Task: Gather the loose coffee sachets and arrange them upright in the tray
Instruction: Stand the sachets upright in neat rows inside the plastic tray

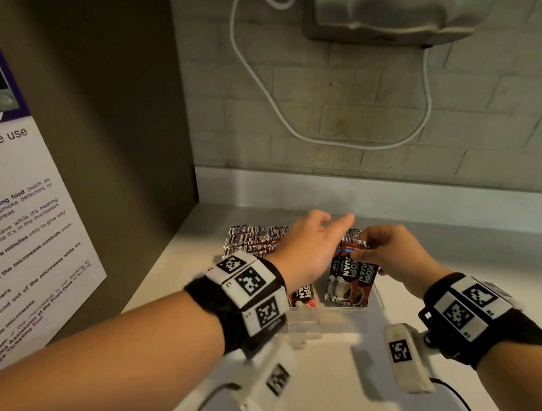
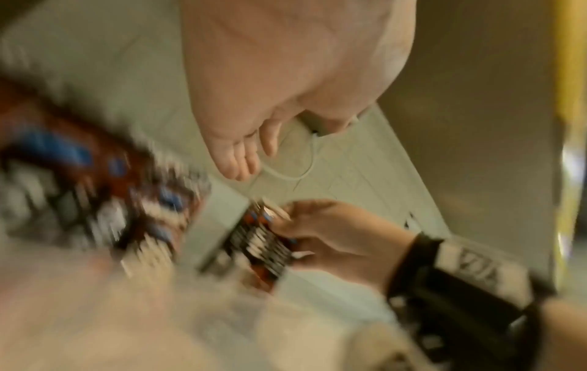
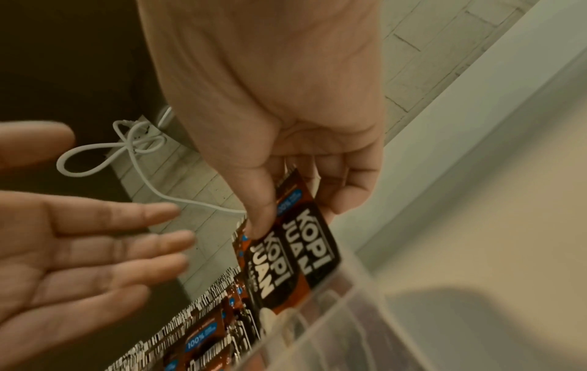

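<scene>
Our right hand (image 1: 391, 253) pinches two dark brown foil "KOPI JUAN" coffee sachets (image 1: 351, 280), thumb on the printed front and fingers curled behind, right at their top edges. In the right wrist view the held pair (image 3: 295, 256) overlaps, one sachet slightly in front of the other, both standing nearly upright with their lower ends behind the near wall of the clear plastic tray (image 3: 343, 321). From the head view the tray (image 1: 308, 322) sits on the pale counter (image 1: 317, 401) in the corner, and we hold the pair at its right-hand side.

Our left hand (image 1: 311, 251) is flat and spread above the tray, fingers straight, gripping nothing; the right wrist view shows its open palm (image 3: 73, 253) facing us with the fingers extended toward the held pair but apart from it. Beneath and beyond that hand, a row of more brown sachets (image 1: 257, 243) stands on edge, packed together, their barcode-striped tops showing. One more sachet (image 1: 302, 297) peeks out just below our left wrist, inside the tray.

The left wrist view is heavily blurred; we can make out the right hand (image 2: 333, 236) clasping the sachets and a smear of brown and blue packaging at the left, no more.

On the tiled wall behind, a white cable (image 1: 264, 89) loops down from a shiny metal wall unit (image 1: 408, 0). To our left hangs a white printed microwave-use notice (image 1: 13, 215) on the dark side panel.
</scene>
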Tool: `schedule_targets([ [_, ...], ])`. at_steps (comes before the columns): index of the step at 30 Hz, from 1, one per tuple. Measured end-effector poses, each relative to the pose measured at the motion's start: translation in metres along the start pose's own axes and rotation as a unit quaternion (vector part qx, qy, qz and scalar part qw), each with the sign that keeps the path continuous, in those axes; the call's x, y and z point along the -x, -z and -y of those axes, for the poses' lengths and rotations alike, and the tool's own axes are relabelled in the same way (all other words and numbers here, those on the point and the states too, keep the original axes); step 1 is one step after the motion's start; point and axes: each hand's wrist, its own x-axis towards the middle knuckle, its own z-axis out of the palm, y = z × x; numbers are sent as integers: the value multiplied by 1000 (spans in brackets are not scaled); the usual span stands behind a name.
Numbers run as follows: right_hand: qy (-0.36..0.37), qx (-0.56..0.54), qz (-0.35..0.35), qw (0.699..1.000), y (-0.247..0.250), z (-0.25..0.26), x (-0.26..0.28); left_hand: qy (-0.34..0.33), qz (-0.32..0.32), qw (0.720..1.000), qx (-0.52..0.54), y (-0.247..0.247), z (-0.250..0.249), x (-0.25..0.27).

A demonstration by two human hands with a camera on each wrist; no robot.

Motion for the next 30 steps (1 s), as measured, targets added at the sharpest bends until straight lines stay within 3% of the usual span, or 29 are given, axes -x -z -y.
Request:
schedule_targets([
  [2,1,3,4,1000,0,-1,0,59,47,987,144,-16,-4,3],
  [4,-2,14,16,1000,0,-2,0,124,50,963,233,-27,-5,3],
  [10,-25,-2,38,999,0,-2,-1,213,22,904,371,-51,2,-15],
  [18,19,81,-52,995,-5,-10,2,228,24,904,361,-69,2,-26],
  [21,-21,95,-75,992,-7,-15,8,239,10,905,352,-75,6,-31],
  [25,-134,82,39,987,-12,-17,16,266,9,894,359,-84,15,-44],
  [27,-135,90,87,983,-14,-17,19,271,18,887,373,-79,9,-41],
  [30,-93,133,96,982,-17,-17,18,264,19,886,381,-81,10,-41],
])
